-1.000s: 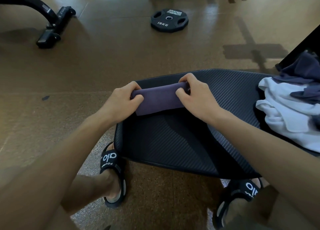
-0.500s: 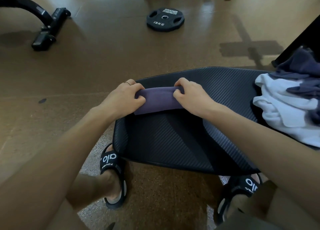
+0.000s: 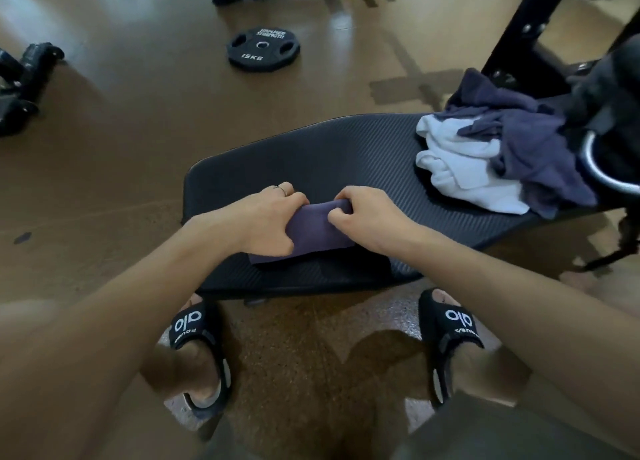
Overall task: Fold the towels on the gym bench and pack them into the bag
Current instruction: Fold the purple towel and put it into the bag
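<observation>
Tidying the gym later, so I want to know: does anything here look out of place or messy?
Yes. A weight plate lies loose on the floor, away from the rack. On the bench, white and dark towels sit in an unfolded heap.

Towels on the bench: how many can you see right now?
3 at least: a purple towel gripped by both hands at the bench's near end, plus a white towel and a dark blue towel heaped at the far end. More may be buried there.
</observation>
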### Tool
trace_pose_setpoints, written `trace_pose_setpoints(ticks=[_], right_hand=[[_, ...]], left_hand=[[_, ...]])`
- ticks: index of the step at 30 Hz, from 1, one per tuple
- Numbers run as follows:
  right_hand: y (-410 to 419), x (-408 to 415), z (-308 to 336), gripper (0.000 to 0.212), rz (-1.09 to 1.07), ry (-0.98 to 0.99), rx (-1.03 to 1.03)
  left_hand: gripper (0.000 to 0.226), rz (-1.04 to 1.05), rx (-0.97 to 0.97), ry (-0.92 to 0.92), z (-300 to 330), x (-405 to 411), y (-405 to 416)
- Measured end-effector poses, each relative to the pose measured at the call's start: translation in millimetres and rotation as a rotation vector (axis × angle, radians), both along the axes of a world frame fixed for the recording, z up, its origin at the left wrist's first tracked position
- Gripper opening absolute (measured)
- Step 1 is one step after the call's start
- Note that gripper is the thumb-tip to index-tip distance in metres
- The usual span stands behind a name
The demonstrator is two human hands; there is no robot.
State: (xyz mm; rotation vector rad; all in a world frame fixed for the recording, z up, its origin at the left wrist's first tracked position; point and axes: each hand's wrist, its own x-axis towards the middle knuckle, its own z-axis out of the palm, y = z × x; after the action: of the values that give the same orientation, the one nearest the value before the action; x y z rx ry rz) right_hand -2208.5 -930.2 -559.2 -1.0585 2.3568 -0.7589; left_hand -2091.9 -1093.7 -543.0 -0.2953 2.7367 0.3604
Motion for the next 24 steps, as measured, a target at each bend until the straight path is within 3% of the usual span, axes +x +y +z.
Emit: trace_pose_setpoints(ticks=[4, 9, 12, 17, 20, 22, 24], right_hand=[[32, -1, 0, 0.022, -0.064, -0.041, -0.026], [57, -10, -2, 0.020, -0.108, -0.065, -0.009], [72, -18, 2, 0.022, -0.085, -0.058, 0.015], [111, -42, 20, 0.026, -0.092, -0.046, -0.004], [147, -64, 37, 0.034, -0.177, 0.000, -0.144], [179, -83, 45, 0.030, -0.294, 0.121, -0.267], [210, -107, 48, 0.027, -0.436, 0.321, -0.255]], left_hand=[[0.058, -0.037, -0.049, -0.169, 7, -25, 27], [0.052, 0.115, 0.086, -0.379, 20, -50, 60], [0.034, 0.145, 0.144, -0.401, 23, -58, 76], [0.020, 0.113, 0.161, -0.247, 34, -76, 106], [0.016, 0.060, 0.111, -0.129, 51, -97, 129], [0.018, 0.011, 0.067, -0.042, 63, -114, 145], [0.021, -0.038, 0.034, 0.027, 75, -136, 160]])
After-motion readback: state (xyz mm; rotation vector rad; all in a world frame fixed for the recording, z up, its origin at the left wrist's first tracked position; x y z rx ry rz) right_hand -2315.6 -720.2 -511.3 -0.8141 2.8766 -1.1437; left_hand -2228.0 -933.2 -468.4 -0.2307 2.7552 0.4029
